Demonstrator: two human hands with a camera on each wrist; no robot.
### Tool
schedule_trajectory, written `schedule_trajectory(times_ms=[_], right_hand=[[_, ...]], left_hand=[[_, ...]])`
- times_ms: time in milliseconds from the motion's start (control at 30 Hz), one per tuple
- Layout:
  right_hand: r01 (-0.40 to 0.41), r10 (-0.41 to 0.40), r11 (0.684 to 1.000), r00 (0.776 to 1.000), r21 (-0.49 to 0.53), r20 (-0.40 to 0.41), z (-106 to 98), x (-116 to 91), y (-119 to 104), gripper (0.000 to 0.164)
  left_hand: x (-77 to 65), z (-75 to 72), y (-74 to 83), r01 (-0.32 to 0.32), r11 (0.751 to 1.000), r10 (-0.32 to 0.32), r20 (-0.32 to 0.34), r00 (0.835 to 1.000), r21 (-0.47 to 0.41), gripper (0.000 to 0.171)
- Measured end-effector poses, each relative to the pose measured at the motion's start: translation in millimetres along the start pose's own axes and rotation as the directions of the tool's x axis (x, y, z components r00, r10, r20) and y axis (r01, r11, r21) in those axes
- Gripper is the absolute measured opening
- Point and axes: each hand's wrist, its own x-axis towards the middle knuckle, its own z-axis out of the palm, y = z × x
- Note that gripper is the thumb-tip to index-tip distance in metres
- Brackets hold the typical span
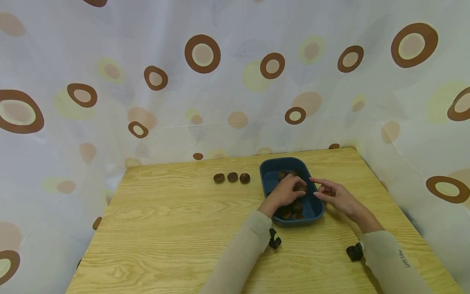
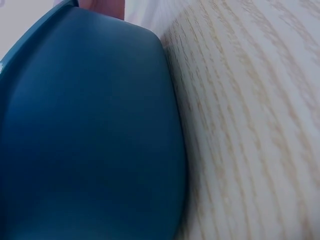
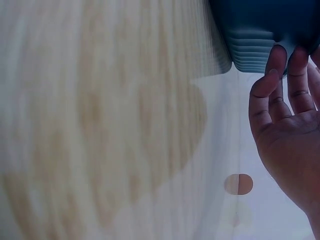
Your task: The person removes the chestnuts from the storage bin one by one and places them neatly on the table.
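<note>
A dark blue rectangular bin (image 1: 269, 179) holds several brown chestnuts (image 1: 285, 213). My left hand (image 1: 288, 191) reaches down into it, fingers and thumb curved round a chestnut (image 1: 300, 188); the far fingertips are hidden. At the bin's right side is my right hand (image 1: 338, 199), its thumb and forefinger apart and their tips at the rim. In the right wrist view, loosely bent fingers (image 3: 298, 82) rest against the bin's outer wall (image 3: 255, 47). The left wrist view shows mostly the bin's side (image 2: 95, 125), with no left hand visible.
Three chestnuts (image 1: 232, 177) lie in a row on the wooden table (image 1: 176, 228), left of the bin. A patterned curtain (image 1: 235, 81) hangs along the table's back and sides. Small black wrist cameras (image 1: 354, 252) sit under both sleeves.
</note>
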Motion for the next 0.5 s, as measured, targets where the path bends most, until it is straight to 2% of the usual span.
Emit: schedule_trajectory(times_ms=[500], right_hand=[[-0.001,0.001,1.000,1.000,-0.005,-0.004,-0.8,-0.4,3.1,0.057]], left_hand=[[-1.6,0.2,0.1,-0.035,0.995,0.026,-0.093,0.995,-0.091,0.029]])
